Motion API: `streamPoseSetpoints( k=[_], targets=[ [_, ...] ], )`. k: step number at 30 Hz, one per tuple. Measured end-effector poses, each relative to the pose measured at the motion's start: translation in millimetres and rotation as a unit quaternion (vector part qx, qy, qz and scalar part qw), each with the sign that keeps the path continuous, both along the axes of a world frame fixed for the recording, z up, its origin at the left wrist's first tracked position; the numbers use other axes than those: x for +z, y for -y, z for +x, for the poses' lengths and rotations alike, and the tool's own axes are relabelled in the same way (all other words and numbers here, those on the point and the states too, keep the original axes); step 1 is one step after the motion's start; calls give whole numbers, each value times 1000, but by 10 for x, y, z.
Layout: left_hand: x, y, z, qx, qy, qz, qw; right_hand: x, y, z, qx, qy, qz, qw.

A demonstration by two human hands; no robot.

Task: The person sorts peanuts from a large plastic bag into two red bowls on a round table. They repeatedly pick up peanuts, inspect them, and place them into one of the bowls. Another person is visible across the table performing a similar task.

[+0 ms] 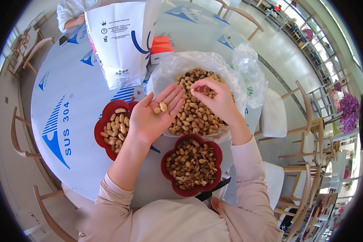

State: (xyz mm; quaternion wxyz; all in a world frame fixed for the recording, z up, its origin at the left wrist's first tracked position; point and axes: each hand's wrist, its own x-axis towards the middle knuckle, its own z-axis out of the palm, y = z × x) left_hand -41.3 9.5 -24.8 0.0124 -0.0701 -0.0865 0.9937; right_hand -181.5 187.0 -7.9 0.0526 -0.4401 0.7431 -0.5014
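Round desk [84,169] with a pale surface bearing blue printed marks, seen from above; the clear plastic bag [189,58] of peanuts serves as landmark. Beyond the desk, to the bag's left and right, stand wooden chairs [308,107] on a grey floor [266,38]; purple flowers [349,109] appear far to its right. The bag lies spread open, heaped with tan unshelled peanuts. To its left, a red lobed dish [97,133] holds paler peanuts; on my side of it, a second red dish [164,165] holds darker, brownish pieces. Behind and left of it stand a white paper bag [123,44] and a red-and-white box [162,45]; a crumpled plastic bag [246,64] adjoins its right side. My left hand [149,117], at its left edge, is palm up and spread, peanuts [163,107] resting on it. My right hand [217,99], above the bag, has thumb and forefinger drawn together; whether they grip anything I cannot tell.
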Motion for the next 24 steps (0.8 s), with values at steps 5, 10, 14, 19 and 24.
streamPoseSetpoints(
  k=[5,10,14,19,24],
  targets=[
    [-15,-103,1,-40,-14,-7,999,136,46,249,75,0,-60,995],
    [-170,-59,18,-55,9,-17,998,164,130,339,116,-77,-47,989],
    [-24,-90,21,-10,63,41,997,89,135,200,73,-83,-89,990],
    [39,-27,21,52,100,71,991,503,470,-59,44,-95,-112,988],
    [100,143,53,97,99,67,988,1217,1236,-183,-69,-142,8,987]
  ],
)
